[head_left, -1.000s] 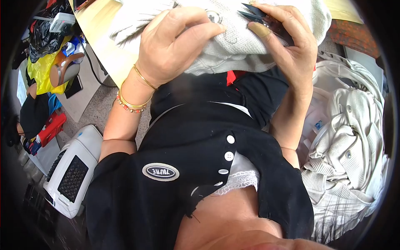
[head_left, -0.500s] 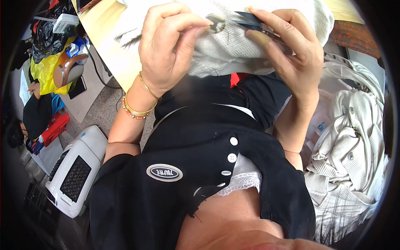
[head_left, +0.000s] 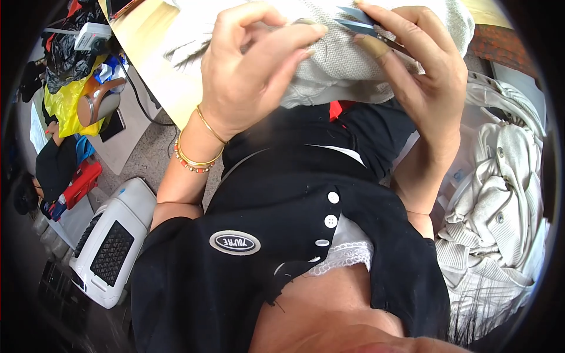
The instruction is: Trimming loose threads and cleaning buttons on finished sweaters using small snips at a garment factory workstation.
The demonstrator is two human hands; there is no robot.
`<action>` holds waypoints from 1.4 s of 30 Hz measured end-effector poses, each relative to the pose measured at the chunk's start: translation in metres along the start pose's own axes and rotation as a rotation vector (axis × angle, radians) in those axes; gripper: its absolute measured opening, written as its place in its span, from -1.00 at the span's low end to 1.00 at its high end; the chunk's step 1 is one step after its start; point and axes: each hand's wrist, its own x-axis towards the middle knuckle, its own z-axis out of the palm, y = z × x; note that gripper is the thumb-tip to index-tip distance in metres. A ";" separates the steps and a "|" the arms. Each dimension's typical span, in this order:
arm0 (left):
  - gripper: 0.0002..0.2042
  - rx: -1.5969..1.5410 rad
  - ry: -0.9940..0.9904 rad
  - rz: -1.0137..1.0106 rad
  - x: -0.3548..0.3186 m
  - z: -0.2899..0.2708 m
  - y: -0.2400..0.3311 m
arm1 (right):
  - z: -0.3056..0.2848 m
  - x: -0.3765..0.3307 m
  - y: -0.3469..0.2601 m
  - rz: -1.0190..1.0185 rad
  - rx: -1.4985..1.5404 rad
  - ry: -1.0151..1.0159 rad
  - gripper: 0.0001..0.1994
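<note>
Cream knit fabric (head_left: 347, 73) lies bunched over the table's near edge. My left hand (head_left: 250, 70) is over it, with index finger and thumb apart. The index finger crosses a round grey-brown button (head_left: 304, 22), of which only the upper rim shows. Close to those fingertips, a thin dark thread seems to curve over the knit. My right hand (head_left: 426, 67) grips small scissors (head_left: 358, 23) between thumb and fingers. Their dark blades are parted and point left toward the button. A tan covering wraps the right thumb's tip. The palm partly hides the scissors' handles.
A pale wooden table (head_left: 141, 41) spans the top. Cream knit garments (head_left: 500, 200) are heaped at right. To my left stand a white-and-black boxy appliance (head_left: 115, 253), a yellow bag (head_left: 62, 112), a brown-and-grey handheld device (head_left: 97, 106) and a black cable (head_left: 138, 100).
My left hand has shifted right; its index finger now covers most of the button, and its pinch has loosened. My right hand, with the scissors, has moved slightly right and up.
</note>
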 end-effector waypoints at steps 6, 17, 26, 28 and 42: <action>-0.63 0.031 0.002 0.040 0.005 0.004 -0.003 | 0.010 -0.003 0.005 -0.003 0.118 0.050 -0.60; -0.69 0.105 0.048 0.070 0.012 0.006 0.005 | 0.007 -0.008 0.014 0.039 0.203 0.161 -0.59; -0.85 0.002 0.049 0.005 0.006 0.008 0.004 | 0.004 -0.004 0.000 0.067 0.144 0.160 -0.59; -0.87 -0.030 0.050 -0.054 -0.001 0.006 0.003 | 0.006 -0.001 -0.002 0.065 0.152 0.151 -0.58; -0.88 -0.213 0.109 -0.175 -0.003 0.004 0.000 | 0.001 0.011 -0.004 -0.097 0.047 -0.146 -0.63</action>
